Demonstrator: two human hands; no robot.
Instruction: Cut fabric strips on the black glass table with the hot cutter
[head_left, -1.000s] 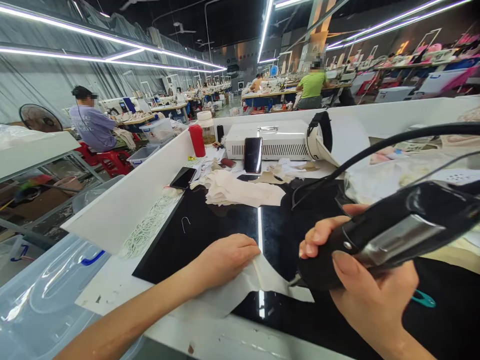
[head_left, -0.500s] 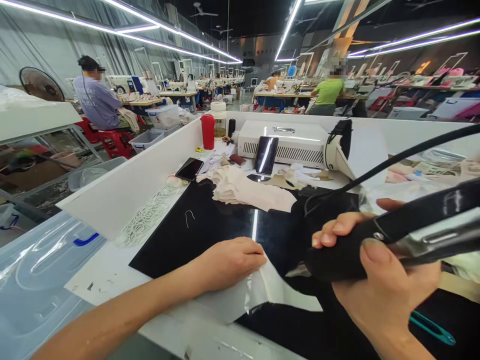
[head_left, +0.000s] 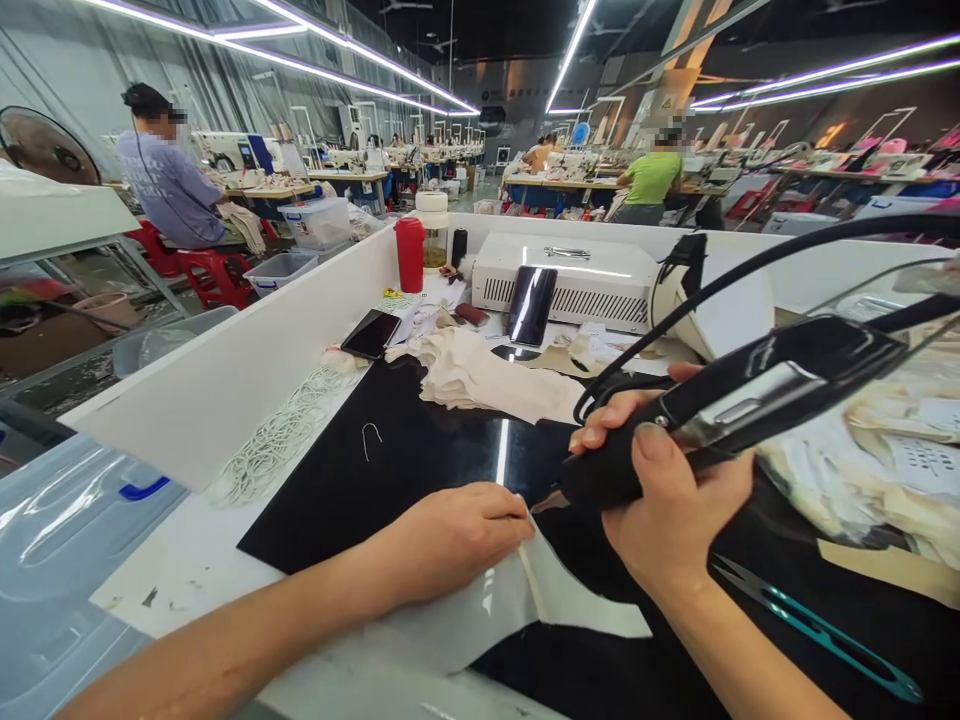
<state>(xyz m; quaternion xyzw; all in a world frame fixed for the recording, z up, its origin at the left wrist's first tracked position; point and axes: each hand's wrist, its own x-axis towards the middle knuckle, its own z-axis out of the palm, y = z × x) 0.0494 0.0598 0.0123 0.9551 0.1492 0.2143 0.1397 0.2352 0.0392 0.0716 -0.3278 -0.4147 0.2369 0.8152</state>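
Observation:
My left hand [head_left: 457,530] lies over a pale, curved fabric piece [head_left: 559,590], its fingers pinched on the upper end. A translucent sheet [head_left: 450,620] lies under that hand and beside the piece. My right hand [head_left: 667,500] grips a black corded handheld tool [head_left: 750,400] with a silver side panel, tilted. The tool's kind is not clear. A small flat tip [head_left: 551,502] shows near its lower end, close to my left fingertips. Both hands are above a glossy black mat [head_left: 337,480]. Teal thread snips [head_left: 832,635] lie right of my right forearm.
Behind the hands lies a stack of cream fabric pieces [head_left: 487,375]. A white vented box [head_left: 562,275], a phone [head_left: 371,333], a red cup [head_left: 409,255] and tangled pale cord [head_left: 277,435] surround the mat. The tool's black cable [head_left: 675,315] arches across the right. White side panels [head_left: 247,370] edge the table.
My right hand has moved left with the tool, bringing its tip nearer my left fingertips. The snips are more fully visible. My left hand keeps its pinch; the view has shifted slightly.

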